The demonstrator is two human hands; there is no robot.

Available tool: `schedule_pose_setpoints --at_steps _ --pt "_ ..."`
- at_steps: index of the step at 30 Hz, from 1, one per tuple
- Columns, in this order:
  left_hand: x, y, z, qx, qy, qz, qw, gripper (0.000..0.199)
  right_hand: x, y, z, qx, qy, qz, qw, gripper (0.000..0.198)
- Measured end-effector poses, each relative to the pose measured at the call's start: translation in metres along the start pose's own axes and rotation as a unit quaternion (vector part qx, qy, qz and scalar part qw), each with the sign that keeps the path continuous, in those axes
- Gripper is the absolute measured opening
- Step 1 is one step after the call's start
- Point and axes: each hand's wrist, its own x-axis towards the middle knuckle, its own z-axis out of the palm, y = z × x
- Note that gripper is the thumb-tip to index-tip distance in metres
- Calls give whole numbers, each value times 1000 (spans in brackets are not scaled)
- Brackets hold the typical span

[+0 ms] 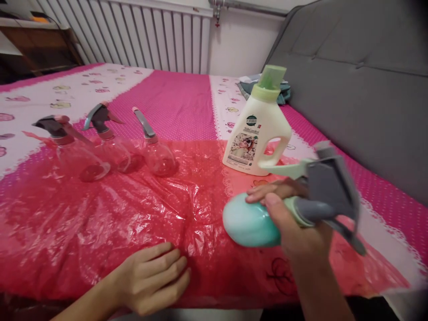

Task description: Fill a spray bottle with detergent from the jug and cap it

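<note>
My right hand (301,227) is wrapped round a teal spray bottle (252,223). The bottle lies on its side in my grip, its rounded base to the left and its grey trigger head (331,187) to the right. My left hand (154,281) rests holding nothing on the red plastic sheet (197,200) near the front edge, fingers loosely bent. Just beyond the held bottle stands a cream detergent jug (257,129) with a green cap, upright. To the left are three clear spray bottles with grey and pink heads: the leftmost (80,160), the middle one (115,154) and the right one (160,156).
The plastic sheet covers the front of a bed with a pink and white patterned cover (180,102). A grey padded headboard (361,76) rises on the right. Folded cloth (284,93) lies behind the jug. A white radiator (143,35) stands against the back wall.
</note>
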Motion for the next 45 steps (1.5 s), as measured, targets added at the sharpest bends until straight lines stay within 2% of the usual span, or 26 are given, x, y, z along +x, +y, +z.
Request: schedule_pose_setpoints --at_steps 3,6,10,13,16,19,20,21,23,24,25,27,28,30,33,36,39,43,45 --pt "0 -4 -4 10 -11 1 1000 41 -3 5 1 56 -28 57 996 21" --pt "0 -9 -9 6 -32 -16 999 36 -6 7 0 2 5 61 998 18" --pt "-1 -11 -13 -26 -37 -59 997 32 -7 7 0 26 -58 108 992 23" --pt "-4 -10 -12 -36 -51 -73 995 37 -8 10 4 -43 -10 78 996 18" --pt "-8 -10 -10 -21 -62 -66 996 35 -9 14 9 1 -16 119 993 21" --pt "-7 -12 -10 -5 -56 -48 997 33 -9 13 10 -63 55 97 992 19" --pt "-5 -13 -10 -5 -55 -42 998 33 -8 12 8 -72 59 95 991 18" --pt "-2 -13 -12 -9 -54 -35 998 33 -7 10 7 -46 31 116 992 19" --pt "4 -12 -14 -22 -52 -20 998 29 -5 6 3 61 -73 185 978 25" --pt "7 -10 -15 -26 -51 -15 998 25 -4 5 2 79 -92 198 973 27" --pt "10 -8 -16 -27 -48 -16 998 20 -4 5 2 58 -75 187 978 26" --pt "13 -2 -15 -21 -38 -38 998 18 -5 6 4 -7 17 143 990 22" --pt "14 0 -14 -19 -35 -50 998 18 -7 6 7 -9 40 143 989 22" --pt "14 3 -12 -18 -29 -61 998 17 -8 8 12 23 30 177 983 23" --pt "14 1 -12 -12 -33 -41 999 18 -8 9 15 31 42 178 983 21" --pt "16 -3 -14 -8 -53 -28 998 25 -4 11 12 87 33 203 975 25" --pt "16 -6 -16 -16 -61 -32 998 32 -2 14 7 57 81 179 979 23" --pt "15 -6 -16 -17 -62 -32 997 31 -1 12 3 57 15 200 978 26" --pt "13 -6 -16 -21 -63 -31 997 33 -1 9 4 47 58 163 984 22"
